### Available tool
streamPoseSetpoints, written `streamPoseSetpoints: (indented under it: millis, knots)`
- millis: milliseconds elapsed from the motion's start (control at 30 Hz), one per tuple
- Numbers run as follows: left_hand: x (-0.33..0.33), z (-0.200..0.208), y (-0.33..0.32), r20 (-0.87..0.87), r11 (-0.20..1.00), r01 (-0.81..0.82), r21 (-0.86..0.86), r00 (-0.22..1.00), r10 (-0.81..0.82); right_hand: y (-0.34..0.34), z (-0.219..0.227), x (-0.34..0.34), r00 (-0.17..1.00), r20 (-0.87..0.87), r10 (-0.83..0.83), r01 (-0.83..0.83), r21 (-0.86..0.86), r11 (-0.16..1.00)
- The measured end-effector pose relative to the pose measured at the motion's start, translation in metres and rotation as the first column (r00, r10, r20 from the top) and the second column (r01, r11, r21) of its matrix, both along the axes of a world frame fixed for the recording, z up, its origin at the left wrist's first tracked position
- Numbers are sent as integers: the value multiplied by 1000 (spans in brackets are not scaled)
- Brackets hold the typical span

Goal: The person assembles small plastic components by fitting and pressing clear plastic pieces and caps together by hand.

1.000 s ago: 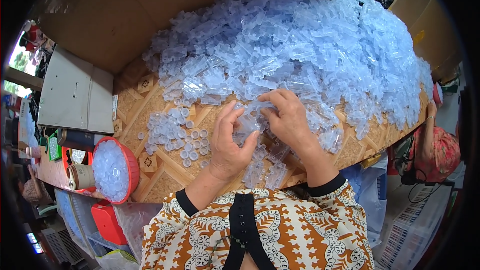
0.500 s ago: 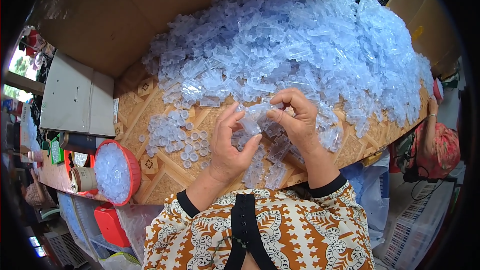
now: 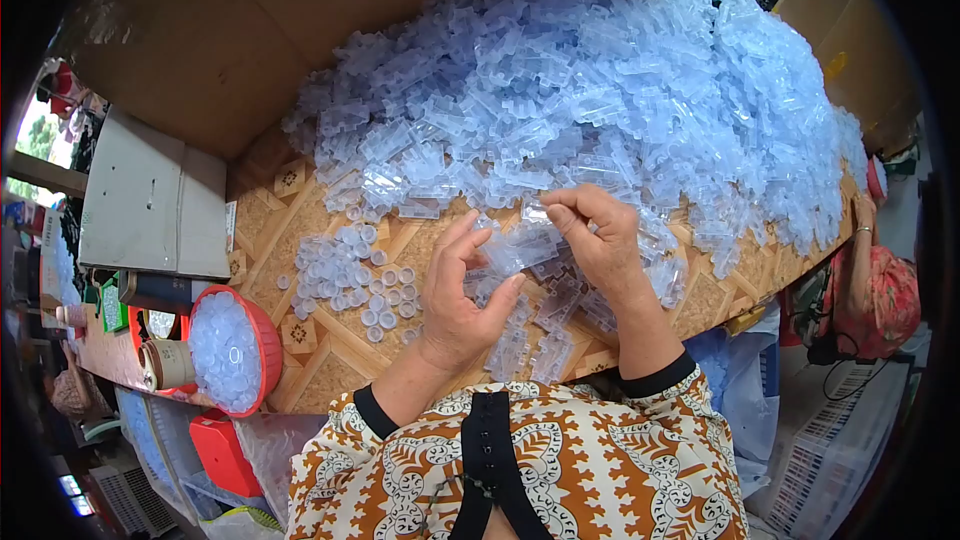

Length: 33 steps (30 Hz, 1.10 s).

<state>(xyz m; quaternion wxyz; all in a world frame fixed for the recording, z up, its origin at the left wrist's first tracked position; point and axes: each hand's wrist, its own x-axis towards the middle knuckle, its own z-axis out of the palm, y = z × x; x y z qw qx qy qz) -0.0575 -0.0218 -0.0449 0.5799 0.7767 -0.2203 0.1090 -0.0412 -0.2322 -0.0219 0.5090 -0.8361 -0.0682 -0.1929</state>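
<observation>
Head view, looking down at a patterned tabletop (image 3: 300,335). The left hand (image 3: 462,298) and right hand (image 3: 598,240) meet above the table's near edge, both gripping one clear plastic piece (image 3: 518,245) between them: the left hand is half curled, its thumb and fingers closing on the piece's near end, while the right hand pinches the far end with bent fingers. Directly behind the hands lies a large heap of clear plastic pieces (image 3: 600,100), spreading across most of the table; a few more lie beneath the wrists. To the left of the left hand sits a loose cluster of small round caps (image 3: 350,275). Farther left, at the table's edge, a red bowl (image 3: 266,345) holds more caps. A brown cardboard sheet (image 3: 300,20) rises behind the heap.
</observation>
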Motion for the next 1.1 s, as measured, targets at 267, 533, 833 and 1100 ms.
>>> streamPoseSetpoints:
  millis: [267, 533, 833, 1100]
  knots:
    - [-1, 0, 1, -58, 999, 41, 22, 998, -40, 14, -1, 27, 958, 246, -150, 237, -379, 895]
    - [2, -10, -1, -75, 995, 16, -103, 997, -24, 1, -10, 25, 997, -48, -57, 57, 9, 998]
    - [2, -3, 2, -148, 965, 117, -237, 977, -155, 4, -11, 14, 986, 142, 89, -106, 115, 988]
    - [3, -3, 3, -119, 968, 137, -210, 979, -165, 10, -2, 4, 976, 52, 211, -216, 156, 964]
